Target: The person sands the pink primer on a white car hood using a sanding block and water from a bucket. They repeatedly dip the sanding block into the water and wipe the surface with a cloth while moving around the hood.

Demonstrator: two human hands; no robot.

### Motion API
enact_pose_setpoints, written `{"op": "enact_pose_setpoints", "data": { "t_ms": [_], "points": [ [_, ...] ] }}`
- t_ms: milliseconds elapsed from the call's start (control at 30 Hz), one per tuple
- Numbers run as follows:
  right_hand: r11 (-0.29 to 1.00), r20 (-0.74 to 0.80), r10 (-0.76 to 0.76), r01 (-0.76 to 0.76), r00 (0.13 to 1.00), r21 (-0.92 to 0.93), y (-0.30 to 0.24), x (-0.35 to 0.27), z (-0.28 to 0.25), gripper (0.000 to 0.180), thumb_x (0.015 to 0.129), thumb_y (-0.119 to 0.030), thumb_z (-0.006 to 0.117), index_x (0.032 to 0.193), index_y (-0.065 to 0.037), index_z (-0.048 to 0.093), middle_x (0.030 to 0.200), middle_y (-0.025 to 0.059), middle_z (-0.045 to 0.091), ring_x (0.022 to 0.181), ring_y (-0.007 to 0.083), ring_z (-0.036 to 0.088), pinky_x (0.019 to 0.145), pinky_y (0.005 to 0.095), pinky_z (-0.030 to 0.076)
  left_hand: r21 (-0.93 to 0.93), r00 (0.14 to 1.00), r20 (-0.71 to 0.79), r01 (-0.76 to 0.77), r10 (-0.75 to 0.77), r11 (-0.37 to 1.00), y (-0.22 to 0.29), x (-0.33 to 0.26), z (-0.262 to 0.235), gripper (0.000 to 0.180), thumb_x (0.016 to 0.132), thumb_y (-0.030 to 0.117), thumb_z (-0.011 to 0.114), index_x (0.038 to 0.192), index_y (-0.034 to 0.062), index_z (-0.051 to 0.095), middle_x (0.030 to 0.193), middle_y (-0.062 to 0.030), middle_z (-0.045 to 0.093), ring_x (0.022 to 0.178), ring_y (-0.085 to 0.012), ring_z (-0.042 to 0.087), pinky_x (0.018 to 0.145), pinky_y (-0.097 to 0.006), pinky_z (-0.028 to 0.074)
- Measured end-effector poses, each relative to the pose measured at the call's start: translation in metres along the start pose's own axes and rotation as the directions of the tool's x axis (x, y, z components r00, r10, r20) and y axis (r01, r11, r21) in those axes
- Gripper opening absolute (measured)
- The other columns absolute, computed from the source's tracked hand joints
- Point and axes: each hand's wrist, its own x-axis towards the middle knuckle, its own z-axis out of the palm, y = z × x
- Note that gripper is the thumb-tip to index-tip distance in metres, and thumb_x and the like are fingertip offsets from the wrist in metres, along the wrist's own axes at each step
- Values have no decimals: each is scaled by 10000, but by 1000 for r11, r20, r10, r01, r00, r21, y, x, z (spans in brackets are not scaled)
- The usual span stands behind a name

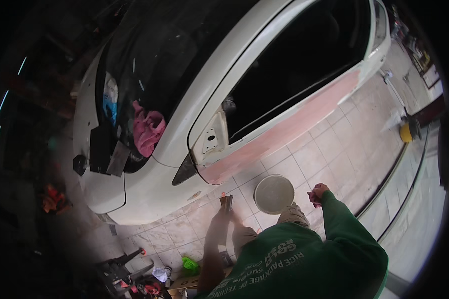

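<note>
My left hand (221, 220) is closed on a narrow, flat-sided brown block (226, 202), whose end sticks up past the fingers; its exact kind is unclear. It is near the white car (177, 199), just short of the door's lower front corner. Off to the right, my right hand (318, 194) is closed, with something small and pinkish partly showing at the fingers. Between the two hands stands a round pale bucket (274, 194), seen from above. Along the car door runs a long pink patch (284, 127) of bare or filled surface.
A crumpled pink cloth (147, 130) lies at the base of the windshield, beside dark flat sheets (115, 157). At the lower left are a black stand (117, 271), a bright green bag (190, 265) and a cardboard box (184, 283). A yellow container (407, 133) sits far right on the tiles.
</note>
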Motion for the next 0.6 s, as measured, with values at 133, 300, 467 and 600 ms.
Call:
{"op": "enact_pose_setpoints", "data": {
  "t_ms": [133, 300, 467, 600],
  "points": [
    [831, -90, -259, 174, 962, -529, 54, -111, 58, 359, 950, 2, 649, 1300, -45, 585, 1033, 193, 712, 774, 269, 673, 655, 428, 595, 305, 960, 179, 154, -216, 940, -21, 26, -53, 500, 1083, 408, 589, 1478, 103, 565, 984, -51, 684, 841, -141, 640, 757, -327, 533],
    [914, 26, -387, 387, 922, -123, 137, -162, 119, 484, 972, -39, 750, 1428, -11, 590, 1361, 149, 688, 1065, 296, 737, 850, 396, 634, 299, 906, 329, 168, -267, 939, 3, 69, -57, 588, 1087, 514, 559, 1448, 51, 584, 1029, -125, 740, 853, -228, 722, 746, -397, 579],
    [960, 476, -221, 104, 851, 258, 145, -246, 264, 605, 1036, -465, 711, 1415, -3, 617, 1313, 144, 701, 1120, 247, 707, 859, 368, 609, -270, 670, 714, 528, -201, 805, 69, 80, -32, 676, 1125, 513, 454, 1527, -28, 511, 1255, -139, 700, 1076, -273, 703, 936, -403, 574],
    [941, 420, -286, 169, 861, 294, 164, -278, 282, 630, 977, -515, 774, 1338, -2, 715, 1277, 154, 743, 1200, 221, 676, 1034, 386, 526, -121, 536, 821, 500, -196, 858, 96, 53, 55, 727, 1135, 541, 401, 1591, -25, 433, 1497, -187, 599, 1295, -311, 629, 1140, -440, 481]
  ]
}}
